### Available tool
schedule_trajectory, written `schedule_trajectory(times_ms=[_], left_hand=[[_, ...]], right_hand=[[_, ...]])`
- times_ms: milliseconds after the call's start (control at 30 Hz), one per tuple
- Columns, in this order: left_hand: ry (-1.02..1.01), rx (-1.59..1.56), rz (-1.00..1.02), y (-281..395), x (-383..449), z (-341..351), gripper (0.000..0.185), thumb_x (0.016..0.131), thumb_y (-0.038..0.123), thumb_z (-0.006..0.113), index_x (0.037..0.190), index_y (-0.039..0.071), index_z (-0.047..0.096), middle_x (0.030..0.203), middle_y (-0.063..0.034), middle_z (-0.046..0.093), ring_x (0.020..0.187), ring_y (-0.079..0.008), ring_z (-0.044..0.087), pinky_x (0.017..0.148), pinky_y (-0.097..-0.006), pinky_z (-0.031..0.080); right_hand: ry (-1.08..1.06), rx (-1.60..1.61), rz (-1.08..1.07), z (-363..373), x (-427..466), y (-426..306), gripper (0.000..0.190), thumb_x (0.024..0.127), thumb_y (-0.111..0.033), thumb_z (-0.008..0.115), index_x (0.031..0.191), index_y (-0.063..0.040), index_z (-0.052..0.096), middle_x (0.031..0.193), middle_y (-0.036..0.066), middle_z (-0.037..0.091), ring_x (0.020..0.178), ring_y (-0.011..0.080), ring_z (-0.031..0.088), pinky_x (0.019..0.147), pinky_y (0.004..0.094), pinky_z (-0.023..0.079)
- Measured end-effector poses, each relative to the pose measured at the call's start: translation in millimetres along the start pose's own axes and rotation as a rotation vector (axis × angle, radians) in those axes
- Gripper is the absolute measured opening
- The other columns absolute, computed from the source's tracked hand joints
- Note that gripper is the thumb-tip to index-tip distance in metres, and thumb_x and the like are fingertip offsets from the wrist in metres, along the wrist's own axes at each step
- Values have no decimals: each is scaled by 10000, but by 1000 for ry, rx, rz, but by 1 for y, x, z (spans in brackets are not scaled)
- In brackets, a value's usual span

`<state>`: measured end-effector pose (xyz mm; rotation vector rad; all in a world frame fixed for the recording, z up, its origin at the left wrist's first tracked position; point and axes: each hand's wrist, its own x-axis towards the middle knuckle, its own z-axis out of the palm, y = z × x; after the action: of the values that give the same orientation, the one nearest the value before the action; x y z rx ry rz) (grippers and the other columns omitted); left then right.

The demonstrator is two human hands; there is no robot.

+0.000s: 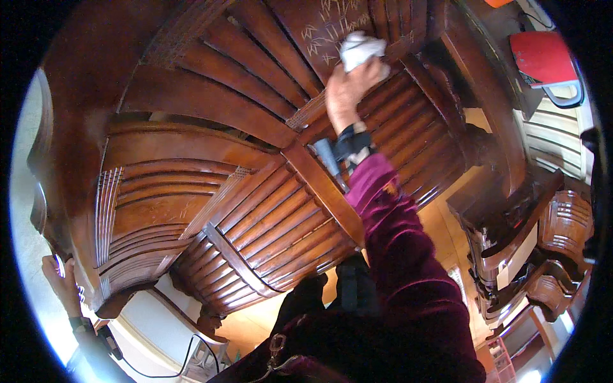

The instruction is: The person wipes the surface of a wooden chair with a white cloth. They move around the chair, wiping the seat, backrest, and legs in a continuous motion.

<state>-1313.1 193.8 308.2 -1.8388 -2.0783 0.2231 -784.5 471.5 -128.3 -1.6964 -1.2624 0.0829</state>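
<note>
My right hand (352,86) is closed around a white cloth (360,50), held against the carved back panel (330,28) of a brown wooden slatted bench; hand and cloth are slightly blurred. Light carved marks show beside the cloth. Beneath my forearm, a grey-blue tool handle (327,155) lies partly hidden on the bench. My left hand (62,282), at the far left rim, rests at the outer edge of the bench's wooden back, fingers bent over it; no held object is visible there. The slatted seat (287,225) spreads below.
A red seat or stool (543,57) with a grey frame stands at upper right, near a pale slatted piece (553,131). More dark wooden furniture (565,222) is stacked at right. A black cable (184,364) curves at lower left. A pink divided tray (500,361) sits at lower right.
</note>
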Motion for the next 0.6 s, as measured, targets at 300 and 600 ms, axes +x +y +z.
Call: schedule_trajectory(times_ms=[300,600], left_hand=[[39,41,39,15,2,2,413,802,283,698,889,66,357,839,-86,308,806,-262,355,739,-374,342],[91,-10,42,30,6,2,390,777,196,697,862,80,334,824,-90,297,787,-266,334,709,-376,326]], right_hand=[[237,548,-24,-45,67,-230,524,634,11,627,1145,27,512,1327,227,377,1193,445,364,991,535,293],[-59,456,-111,-42,49,-125,341,729,3,585,1068,-20,554,1165,190,504,1051,427,481,901,471,391]])
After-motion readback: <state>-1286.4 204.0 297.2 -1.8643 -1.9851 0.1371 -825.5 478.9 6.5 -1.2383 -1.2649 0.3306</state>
